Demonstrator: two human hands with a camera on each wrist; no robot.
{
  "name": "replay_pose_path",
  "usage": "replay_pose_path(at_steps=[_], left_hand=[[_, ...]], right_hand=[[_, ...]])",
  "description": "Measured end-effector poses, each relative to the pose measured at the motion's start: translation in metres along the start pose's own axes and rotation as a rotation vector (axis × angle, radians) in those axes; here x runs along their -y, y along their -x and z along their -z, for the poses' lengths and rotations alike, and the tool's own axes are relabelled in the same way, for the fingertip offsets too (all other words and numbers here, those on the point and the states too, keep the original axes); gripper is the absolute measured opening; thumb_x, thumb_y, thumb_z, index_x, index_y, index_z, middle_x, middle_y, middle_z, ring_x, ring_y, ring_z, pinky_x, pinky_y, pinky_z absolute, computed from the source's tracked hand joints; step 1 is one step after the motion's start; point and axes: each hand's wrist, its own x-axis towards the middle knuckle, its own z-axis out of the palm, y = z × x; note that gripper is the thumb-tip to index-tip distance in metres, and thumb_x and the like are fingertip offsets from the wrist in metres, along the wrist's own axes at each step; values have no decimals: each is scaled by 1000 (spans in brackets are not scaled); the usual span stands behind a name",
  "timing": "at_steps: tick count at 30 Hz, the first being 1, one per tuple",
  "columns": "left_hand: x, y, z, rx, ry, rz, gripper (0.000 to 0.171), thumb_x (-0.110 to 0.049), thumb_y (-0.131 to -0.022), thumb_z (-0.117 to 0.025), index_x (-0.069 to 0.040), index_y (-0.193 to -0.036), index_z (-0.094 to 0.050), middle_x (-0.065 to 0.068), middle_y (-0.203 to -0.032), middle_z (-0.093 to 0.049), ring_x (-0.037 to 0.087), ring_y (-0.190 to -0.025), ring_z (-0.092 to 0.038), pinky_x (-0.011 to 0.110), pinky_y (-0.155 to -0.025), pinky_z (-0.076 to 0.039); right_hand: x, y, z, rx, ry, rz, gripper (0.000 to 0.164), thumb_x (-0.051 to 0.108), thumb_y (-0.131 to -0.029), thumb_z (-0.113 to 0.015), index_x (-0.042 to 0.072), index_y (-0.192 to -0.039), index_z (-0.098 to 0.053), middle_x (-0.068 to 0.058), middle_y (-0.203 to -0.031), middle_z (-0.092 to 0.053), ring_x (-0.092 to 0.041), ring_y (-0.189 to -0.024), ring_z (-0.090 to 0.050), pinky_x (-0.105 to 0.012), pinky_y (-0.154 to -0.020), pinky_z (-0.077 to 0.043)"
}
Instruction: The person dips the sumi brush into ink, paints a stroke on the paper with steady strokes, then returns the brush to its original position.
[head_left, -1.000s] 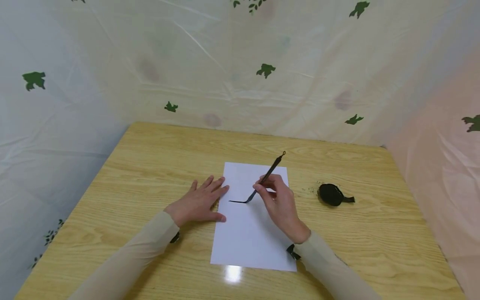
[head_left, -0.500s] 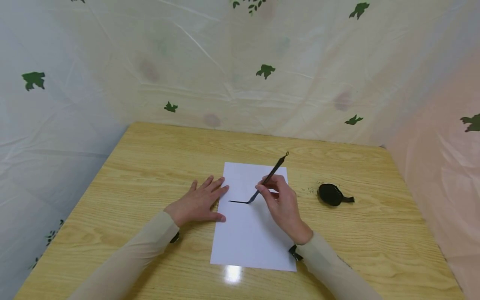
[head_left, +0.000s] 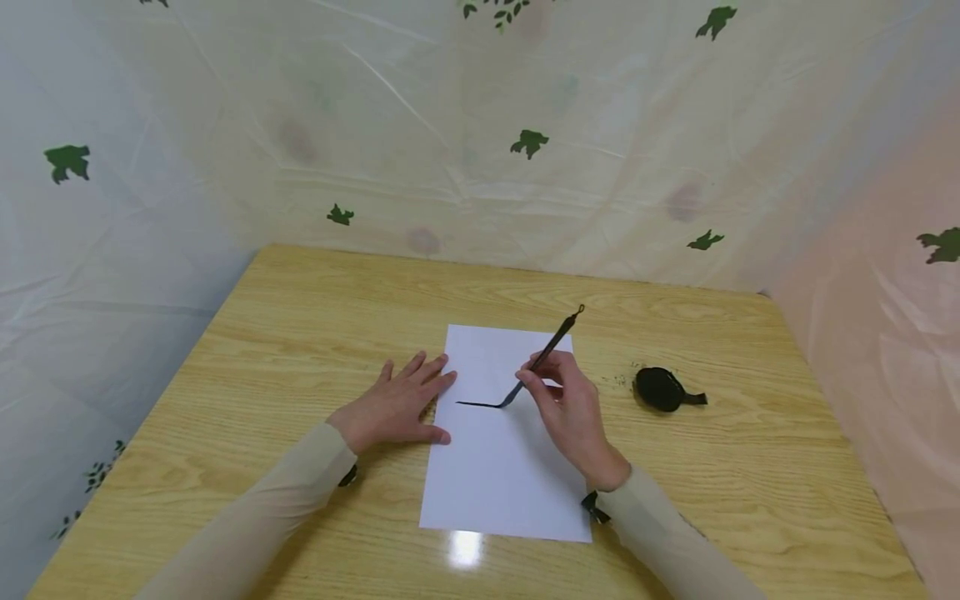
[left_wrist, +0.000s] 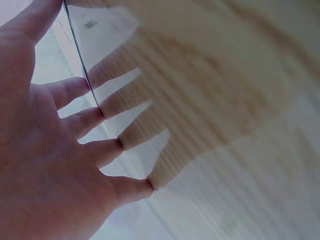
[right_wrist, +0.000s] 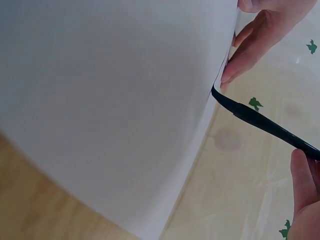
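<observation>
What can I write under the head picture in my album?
Right hand holds a brush to a black line on white paper, left hand spread across one edge.

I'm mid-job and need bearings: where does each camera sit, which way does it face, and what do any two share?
Head: on the head, facing forward and down over the table at the paper and brush; left hand, right hand and both sleeves show.
Left wrist: on that wrist, facing along the palm toward the spread fingers; only the left hand shows.
Right wrist: on that wrist, facing across the paper to the brush tip; parts of both hands show.
Shared: head and right wrist both show paper, brush and both hands.
</observation>
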Motion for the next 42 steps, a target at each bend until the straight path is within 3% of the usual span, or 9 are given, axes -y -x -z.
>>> replay_pose_path(at_steps=[34,42], left_hand=[[1,2,1,0,9,-19,94,-59,-91,-72,-14,-164,-33,10,-172,-18,40,-158,-7,75,-116,-12],[0,3,1,-9,11,-20,94,-59,-91,-72,-14,-164,-33,10,-172,-18,40,-158,-8,75,-116,-12]], right_hand=[[-3,4,11,-25,40,-21,28,2,-93,-74,-2,-116,-59,-7,-101,-74,-24,-94,-76,-27,-74,-60],[-3,6,14,-26,39,-27,28,1,-93,-74,-1,-116,-59,-7,-101,-73,-25,-94,-76,-16,-76,-56]])
